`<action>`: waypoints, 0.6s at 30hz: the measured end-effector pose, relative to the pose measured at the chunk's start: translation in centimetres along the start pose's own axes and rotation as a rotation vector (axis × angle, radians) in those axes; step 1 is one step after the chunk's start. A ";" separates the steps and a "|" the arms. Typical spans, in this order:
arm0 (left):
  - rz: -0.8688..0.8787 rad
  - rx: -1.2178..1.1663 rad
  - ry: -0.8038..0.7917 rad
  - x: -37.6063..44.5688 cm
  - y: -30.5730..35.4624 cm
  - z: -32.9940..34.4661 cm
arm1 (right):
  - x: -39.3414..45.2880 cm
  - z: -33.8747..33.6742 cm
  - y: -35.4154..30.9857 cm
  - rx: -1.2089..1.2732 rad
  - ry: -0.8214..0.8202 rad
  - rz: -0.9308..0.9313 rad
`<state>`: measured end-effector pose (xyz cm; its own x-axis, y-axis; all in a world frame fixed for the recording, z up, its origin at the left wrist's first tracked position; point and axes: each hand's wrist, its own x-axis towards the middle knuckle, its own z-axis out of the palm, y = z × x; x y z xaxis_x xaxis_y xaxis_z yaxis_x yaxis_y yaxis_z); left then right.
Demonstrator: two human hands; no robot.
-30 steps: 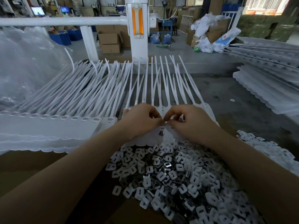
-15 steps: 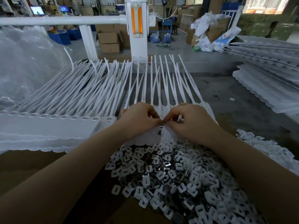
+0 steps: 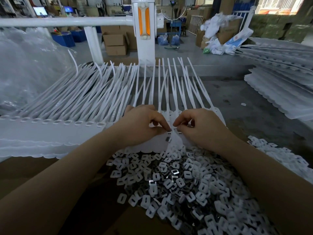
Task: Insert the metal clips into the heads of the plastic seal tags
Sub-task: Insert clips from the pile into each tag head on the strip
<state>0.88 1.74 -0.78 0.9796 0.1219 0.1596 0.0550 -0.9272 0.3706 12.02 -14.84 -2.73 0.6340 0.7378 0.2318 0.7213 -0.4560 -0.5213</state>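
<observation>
White plastic seal tags (image 3: 88, 106) lie fanned across the table, heads toward the person. The left hand (image 3: 140, 126) and right hand (image 3: 201, 128) meet over 1 tag head, each grip pinching there. Small square metal clips (image 3: 171, 182) lie heaped just below.

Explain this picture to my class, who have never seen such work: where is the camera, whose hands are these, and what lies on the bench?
The camera sits on a worker's head, looking forward and down, so both bare arms are that person's own. No machine is involved. The left hand and right hand meet fingertip to fingertip over the flat heads of white plastic seal tags, whose long tails fan away from the worker. Both hands pinch at the heads; anything tiny between the fingers is hidden. Nearer the worker lies a heap of small clips, white and shiny metal. More tags are stacked at right.
</observation>
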 end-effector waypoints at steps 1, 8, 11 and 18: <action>0.040 -0.022 0.021 0.0 -0.1 -0.1 | 0.0 0.0 0.0 0.000 -0.002 0.001; 0.149 -0.175 -0.084 -0.4 -0.1 -0.5 | 0.0 -0.1 -0.1 0.003 0.002 0.009; 0.174 -0.094 -0.073 -0.4 0.3 -0.2 | 0.0 -0.1 -0.1 -0.004 0.005 0.003; 0.016 -0.275 0.047 -0.4 0.5 0.4 | -0.2 -0.2 -0.3 0.042 0.065 -0.010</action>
<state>0.61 1.12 -1.01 0.9695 0.1304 0.2074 -0.0211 -0.7988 0.6013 11.72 -14.95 -2.40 0.6441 0.7081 0.2892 0.7166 -0.4264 -0.5520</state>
